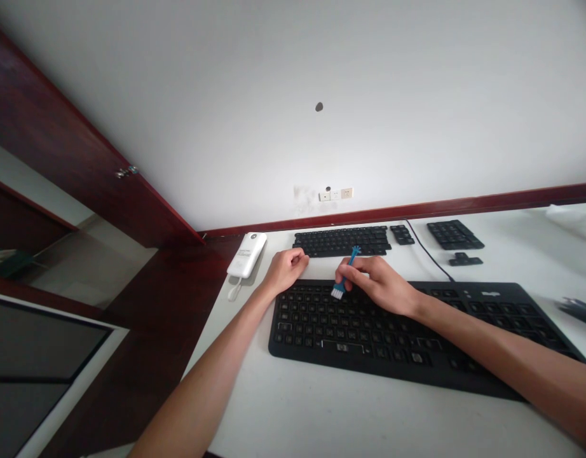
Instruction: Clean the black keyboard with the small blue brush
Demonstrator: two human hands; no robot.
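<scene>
A black keyboard (302,355) with its keycaps off lies across the white table. My right hand (376,283) is above its upper part, closed around a small blue brush (353,257). The brush's white bristles point down at the upper rows of key sockets. My left hand (287,268) is curled into a loose fist at the keyboard's upper left corner; its palm side is hidden. Behind the hands, loose black keycaps are laid out in a main block (321,242), a small group (402,235), a number-pad group (455,235) and an arrow-key group (464,259).
A white power bank (248,256) with a strap lies at the table's left edge. The keyboard's black cable (429,253) runs back toward the wall. Dark thin items (579,310) and a pale translucent bag (572,222) are at the right. Wall sockets (335,195) are behind the table.
</scene>
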